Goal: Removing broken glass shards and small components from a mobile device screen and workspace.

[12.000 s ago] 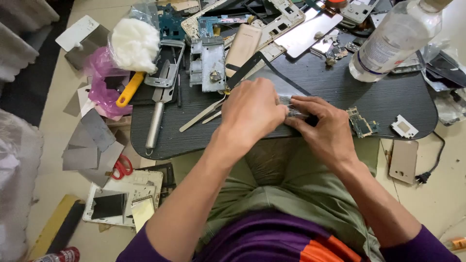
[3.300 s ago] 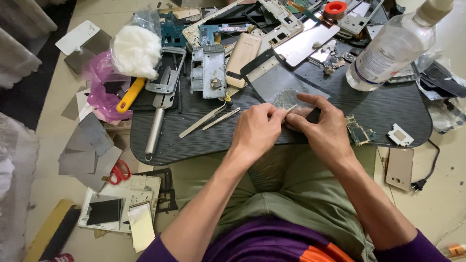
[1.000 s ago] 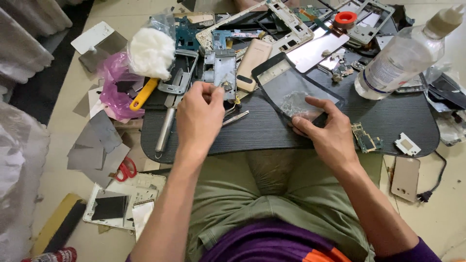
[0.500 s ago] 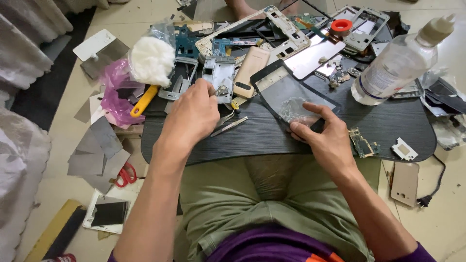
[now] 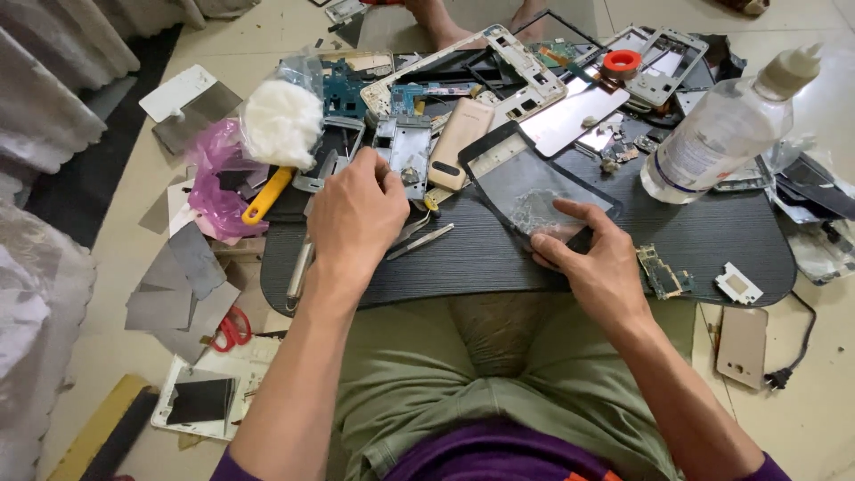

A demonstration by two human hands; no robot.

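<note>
Item: phone glass panel [image 5: 534,183], dark-bordered, cracked near its lower end; laid flat on the black tabletop [image 5: 499,258], tilted diagonally. Pinned at the lower corner by the right hand [image 5: 592,258], fingers spread and pressed flat on it; nothing is clasped in this grip.

Left of the panel: the left hand [image 5: 356,218], fingers curled downward over a grey phone frame [image 5: 405,151] and metal tweezers [image 5: 419,242]; whether anything is gripped cannot be told.

Just left of the panel's upper end: a tan phone back cover [image 5: 459,142].

Right of the panel: a clear plastic bottle [image 5: 726,129], lying tilted; a small green circuit board [image 5: 659,270] beside the right hand.

Far left of the panel: a yellow-handled tool [image 5: 265,194], white cotton wad in a bag [image 5: 283,123].

Beyond the panel: a red tape roll [image 5: 622,61] among phone frames.
</note>
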